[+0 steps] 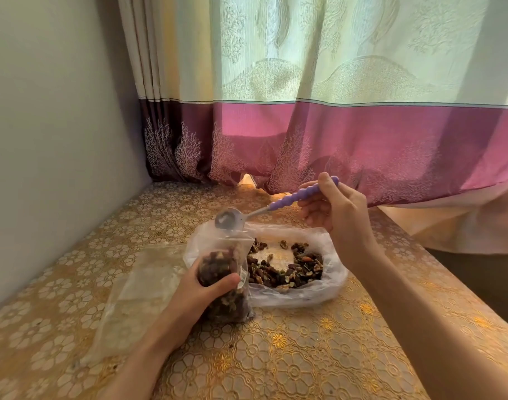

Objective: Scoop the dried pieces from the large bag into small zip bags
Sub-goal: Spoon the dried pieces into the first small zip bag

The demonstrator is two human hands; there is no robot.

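Note:
My left hand grips a small clear zip bag that stands upright on the table, filled most of the way with dark dried pieces. My right hand holds a spoon by its purple beaded handle. The metal bowl of the spoon hovers empty just above the small bag's open mouth. Behind and to the right lies the large clear bag, open, with dried pieces spread along its bottom and bare patches between them.
Empty clear zip bags lie flat on the table left of my left hand. The table wears a gold floral cover. A wall stands at the left, a curtain hangs behind, and the table edge runs along the right.

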